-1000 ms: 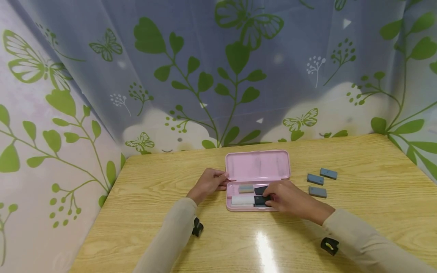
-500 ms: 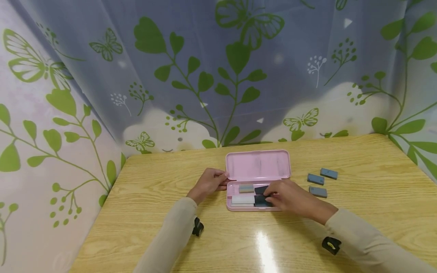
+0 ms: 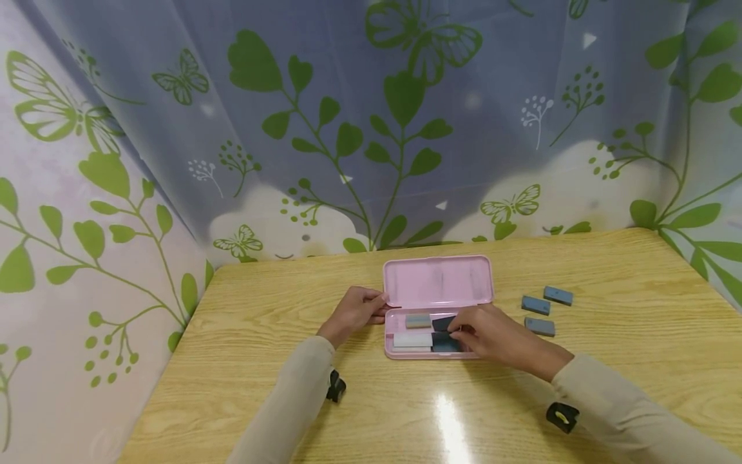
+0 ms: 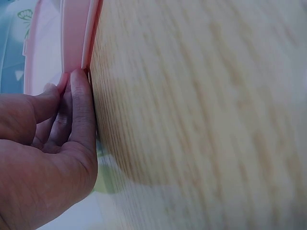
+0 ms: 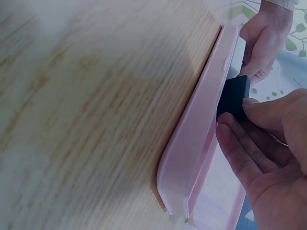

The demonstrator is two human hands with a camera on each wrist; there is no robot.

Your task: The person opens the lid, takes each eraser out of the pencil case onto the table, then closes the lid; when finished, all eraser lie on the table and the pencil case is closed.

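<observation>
A pink pencil case (image 3: pixel 390 341) lies open on the table, its lid (image 3: pixel 437 281) folded back. At its left side near the hinge, my left hand (image 3: pixel 359 306) pinches the case's edge between thumb and fingers. Inside are a white eraser (image 3: pixel 413 339), a small grey-beige eraser (image 3: pixel 418 321) and a dark eraser (image 3: pixel 443 323) in the back part. My right hand (image 3: pixel 493 332) reaches into the right half of the front part. There its thumb and fingertips pinch a black eraser (image 5: pixel 234 98). The case's right end is hidden under this hand in the head view.
Right of the case, three blue-grey erasers lie loose on the wooden table (image 3: pixel 261 303): one at the back (image 3: pixel 558 296), a middle one (image 3: pixel 536 305) and a nearer one (image 3: pixel 540 327). A patterned curtain (image 3: pixel 324 129) hangs behind the table.
My right hand has shifted slightly right, and the black eraser at its fingertips appears lower in the case. My left hand has stayed at the case's left edge.
</observation>
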